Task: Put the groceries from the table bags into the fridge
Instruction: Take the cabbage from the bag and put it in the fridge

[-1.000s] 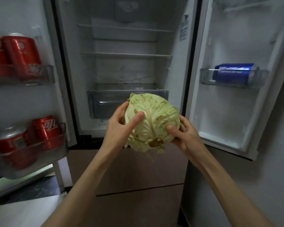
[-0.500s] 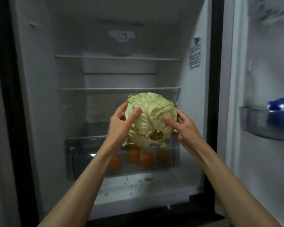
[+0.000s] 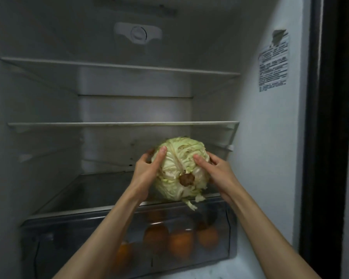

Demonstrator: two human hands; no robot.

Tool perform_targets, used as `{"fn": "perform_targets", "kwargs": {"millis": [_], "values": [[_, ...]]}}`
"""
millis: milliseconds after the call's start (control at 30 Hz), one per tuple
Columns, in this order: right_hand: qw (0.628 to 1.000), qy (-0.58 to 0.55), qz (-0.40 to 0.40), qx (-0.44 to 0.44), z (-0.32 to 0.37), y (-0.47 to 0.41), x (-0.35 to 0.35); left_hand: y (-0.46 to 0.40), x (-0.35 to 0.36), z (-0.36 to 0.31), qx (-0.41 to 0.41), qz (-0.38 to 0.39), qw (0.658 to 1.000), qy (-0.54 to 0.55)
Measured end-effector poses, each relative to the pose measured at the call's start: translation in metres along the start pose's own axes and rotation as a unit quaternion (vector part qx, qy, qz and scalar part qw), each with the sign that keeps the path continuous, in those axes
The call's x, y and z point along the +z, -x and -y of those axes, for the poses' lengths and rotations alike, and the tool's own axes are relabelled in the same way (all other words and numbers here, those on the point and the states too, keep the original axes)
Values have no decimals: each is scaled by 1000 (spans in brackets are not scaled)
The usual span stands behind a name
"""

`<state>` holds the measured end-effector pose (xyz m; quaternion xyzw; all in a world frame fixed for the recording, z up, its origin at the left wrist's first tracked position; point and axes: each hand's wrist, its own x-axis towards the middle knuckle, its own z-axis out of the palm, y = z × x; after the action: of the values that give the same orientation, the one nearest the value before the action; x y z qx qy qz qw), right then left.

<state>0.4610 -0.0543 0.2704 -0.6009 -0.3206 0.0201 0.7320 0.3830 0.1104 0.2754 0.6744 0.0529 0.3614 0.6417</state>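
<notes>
A pale green cabbage (image 3: 181,168) with its brown stem end facing me is held between both hands inside the open fridge. My left hand (image 3: 146,172) grips its left side and my right hand (image 3: 215,170) grips its right side. The cabbage sits at the front right of the lowest glass shelf (image 3: 89,190), just above the drawer lid; I cannot tell whether it rests on the shelf. Its far side is hidden.
A clear crisper drawer (image 3: 69,244) below holds several oranges (image 3: 179,243). Two bare glass shelves (image 3: 109,124) span the fridge above the cabbage. A label (image 3: 273,63) sticks to the right inner wall. The dark door seal (image 3: 328,137) runs down the right.
I have moved closer to the fridge and pushed the cabbage forward and down from in front of the drawer into the space over the lowest shelf. Both hands keep their grip.
</notes>
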Motion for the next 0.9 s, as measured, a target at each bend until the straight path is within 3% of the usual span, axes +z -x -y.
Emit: {"fn": "perform_targets", "kwargs": {"millis": [233, 367, 467, 567, 633, 900], "values": [[998, -8, -45, 36, -19, -44, -6, -47, 14, 17, -41, 11, 998, -52], [994, 43, -98, 38, -32, -61, -2, -80, 22, 33, -66, -6, 994, -82], [987, 85, -127, 51, -40, -72, -5, -92, 21, 37, -54, 60, 989, -127], [987, 102, -108, 57, -42, -73, -3, -89, 13, 41, -48, 154, 980, -120], [986, 126, -94, 52, -44, -73, -3, -92, 9, 46, -33, 175, 977, -118], [944, 306, -126, -5, -51, -67, 0, -106, 29, 54, -9, 68, 986, -150]]}}
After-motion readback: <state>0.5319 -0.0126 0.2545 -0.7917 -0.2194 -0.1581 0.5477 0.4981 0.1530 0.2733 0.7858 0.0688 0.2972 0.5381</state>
